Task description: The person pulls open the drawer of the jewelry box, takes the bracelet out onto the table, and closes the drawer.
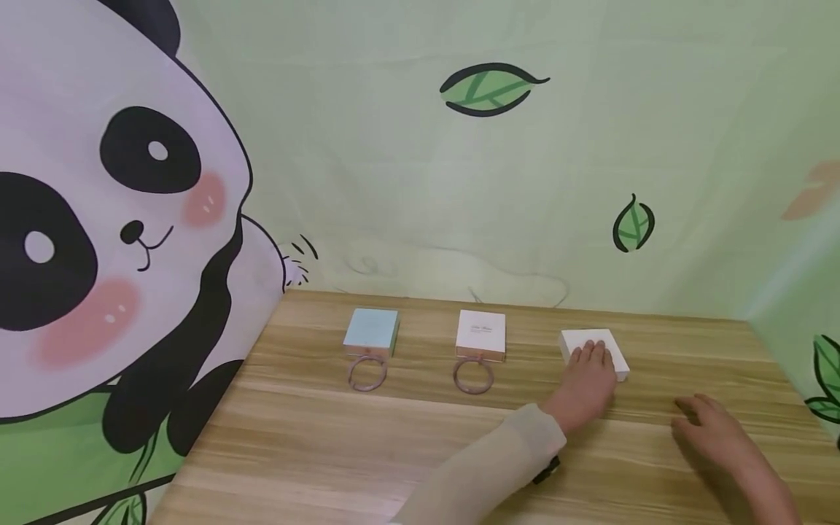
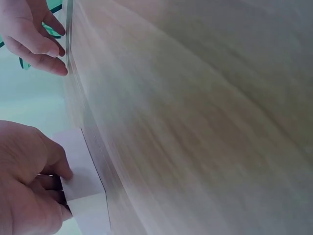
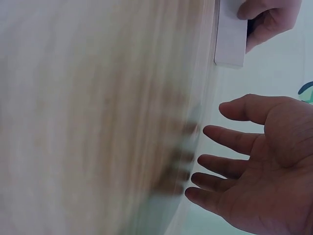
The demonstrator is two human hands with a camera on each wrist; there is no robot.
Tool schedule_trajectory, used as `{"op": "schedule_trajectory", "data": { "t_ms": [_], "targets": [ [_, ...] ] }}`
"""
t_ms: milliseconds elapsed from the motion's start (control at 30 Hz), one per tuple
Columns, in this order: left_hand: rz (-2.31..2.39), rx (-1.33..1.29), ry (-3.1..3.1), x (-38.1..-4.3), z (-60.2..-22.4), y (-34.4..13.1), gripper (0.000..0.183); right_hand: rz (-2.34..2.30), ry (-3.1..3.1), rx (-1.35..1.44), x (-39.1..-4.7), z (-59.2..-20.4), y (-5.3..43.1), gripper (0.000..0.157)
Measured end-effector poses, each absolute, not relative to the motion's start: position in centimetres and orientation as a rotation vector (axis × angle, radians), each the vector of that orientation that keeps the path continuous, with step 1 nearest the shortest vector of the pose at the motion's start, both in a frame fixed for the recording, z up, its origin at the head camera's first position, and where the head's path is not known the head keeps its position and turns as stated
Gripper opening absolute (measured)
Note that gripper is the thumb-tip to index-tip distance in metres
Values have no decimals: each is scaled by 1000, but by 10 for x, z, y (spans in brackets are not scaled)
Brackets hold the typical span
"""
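At the right of the row, my left hand [image 1: 587, 375] is on a small white box [image 1: 617, 357], which sits at an angle on the table. Its fingers lie over the top, and in the left wrist view a digit presses the side of the white box [image 2: 88, 171] while the others bend at the upper edge. My right hand [image 1: 715, 430] hovers to the right of that box, its fingers spread and slightly bent with nothing in them, as the right wrist view of the right hand [image 3: 264, 166] shows.
A light blue box [image 1: 372, 327] stands at the left of the wooden table [image 1: 394, 459], with a purple ring [image 1: 367, 373] before it. Another white box [image 1: 481, 332] with printed text is in the middle, a second purple ring [image 1: 473, 375] before it. A panda-print backdrop [image 1: 367, 182] rises behind.
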State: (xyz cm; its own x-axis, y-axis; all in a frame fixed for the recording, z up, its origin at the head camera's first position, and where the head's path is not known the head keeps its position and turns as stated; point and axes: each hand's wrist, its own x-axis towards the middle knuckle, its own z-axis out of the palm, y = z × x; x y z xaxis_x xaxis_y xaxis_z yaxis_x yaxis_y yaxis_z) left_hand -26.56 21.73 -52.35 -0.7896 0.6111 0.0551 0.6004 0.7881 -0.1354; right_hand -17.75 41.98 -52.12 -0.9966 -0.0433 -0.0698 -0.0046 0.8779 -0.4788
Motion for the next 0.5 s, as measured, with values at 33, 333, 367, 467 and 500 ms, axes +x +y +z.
{"op": "schedule_trajectory", "data": {
  "t_ms": [33,333,367,467,500],
  "targets": [
    [168,-985,-2891,-267,-523,217,53,-758,2967,-39,-178,-521,419,49],
    [223,-1101,-2701,-287,-519,199,21,-744,2945,-42,-178,-520,418,50],
    [201,-1098,-2704,-286,-518,199,16,-744,2941,-43,-178,-520,418,50],
    [108,-1063,-2785,-284,-519,202,23,-743,2935,-50,-178,-519,417,50],
    [82,-1041,-2820,-283,-520,204,30,-744,2932,-52,-178,-519,416,50]
  ]
}}
